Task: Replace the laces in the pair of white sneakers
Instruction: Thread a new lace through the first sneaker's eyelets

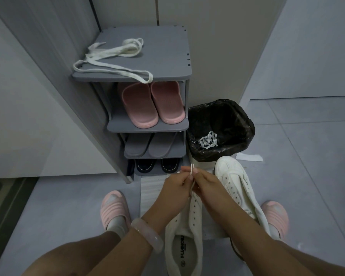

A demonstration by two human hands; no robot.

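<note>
While both hands meet above the near sneaker, the scene reads as follows, with places given relative to the grey shoe rack [184, 75].

Left hand [175, 185]: in front of the rack's bottom shelf; fingers curled, pinching a thin white lace [191, 171] whose doubled tip sticks up above the fingertips. A pale pink bangle [147, 235] sits on that wrist.

Right hand [204, 182]: touching the left hand, fingers curled, pinching the same lace just below the tip.

Lace run: from the hands it drops toward the eyelets of the near sneaker; the lower part is hidden behind the hands.

Near sneaker [184, 236]: white, on the floor in front of the rack, opening toward the camera, no lace visible through its eyelets.

Second sneaker [235, 182]: white, unlaced, in front and to the right of the rack, toe close to the bin.

Spare laces [112, 56]: flat white, loose on the rack's top shelf, one loop hanging over the front edge.

Bin [219, 128]: just right of the rack, lined with a black bag, a tangle of white lace [208, 141] inside.

Rack shelves: pink slippers [151, 104] on the upper shelf, grey slippers [150, 145] below, dark shoes [156, 165] at the bottom.

Feet: in pink slippers, on either side of the sneakers.
</note>
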